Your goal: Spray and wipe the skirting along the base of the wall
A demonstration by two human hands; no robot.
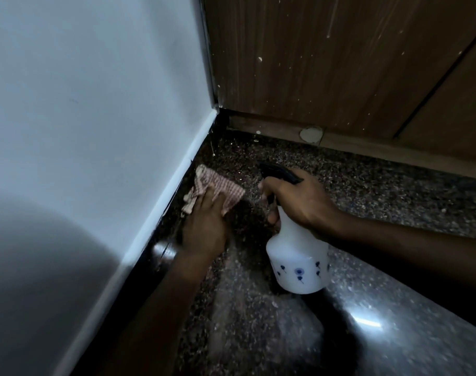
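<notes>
**Cloth at the foot of the skirting, bottle just behind**

The left fingers [204, 206] lie flat and mostly straight on top of a checked cloth [220, 189]. They press it down; they are not curled round it. The left hand [204, 229] is the one nearer the wall.

The black skirting [147, 267] is at about 9 o'clock from those fingers, just beside them. The cloth's far edge seems to touch it, but the picture is too dark there to be sure. The skirting is a long strip. It runs from 7 o'clock, near the person, up to 1 o'clock, where it ends in the corner [220, 112].

The right hand [299, 204] is curled tight round the neck of a white spray bottle [296, 264], with a finger at the trigger. Its black nozzle points to about 10 o'clock, toward the cloth and the skirting.

Going outward, the white wall [95, 104] stands above the strip. A brown wooden door [312, 63] closes off the far side. So I think a wipe has little room toward 1 o'clock and much more toward 7 o'clock. The speckled stone floor [380, 191] lies open at 3 o'clock.
</notes>
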